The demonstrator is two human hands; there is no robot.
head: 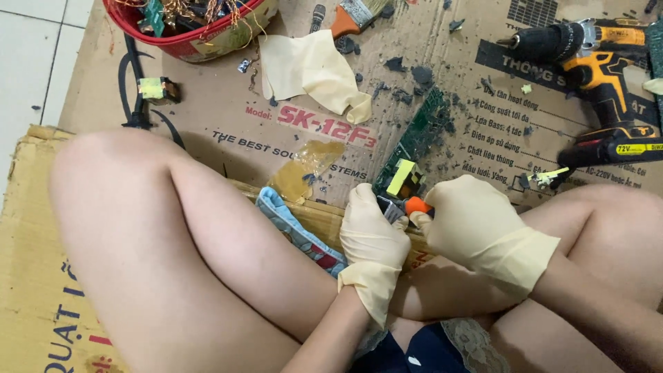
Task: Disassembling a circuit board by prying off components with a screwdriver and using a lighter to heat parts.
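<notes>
Green circuit board (pixel 418 141) juts up past the fingertips of the gloved left hand (pixel 373 238), which clenches its lower end, while the gloved right hand (pixel 476 224) grips an orange-handled tool (pixel 416 205) just beside it.

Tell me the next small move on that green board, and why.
Probably squeeze and lever the orange-handled tool against the yellow part. The right hand grips the tool at the circuit board's near end, and the left hand steadies it.
</notes>
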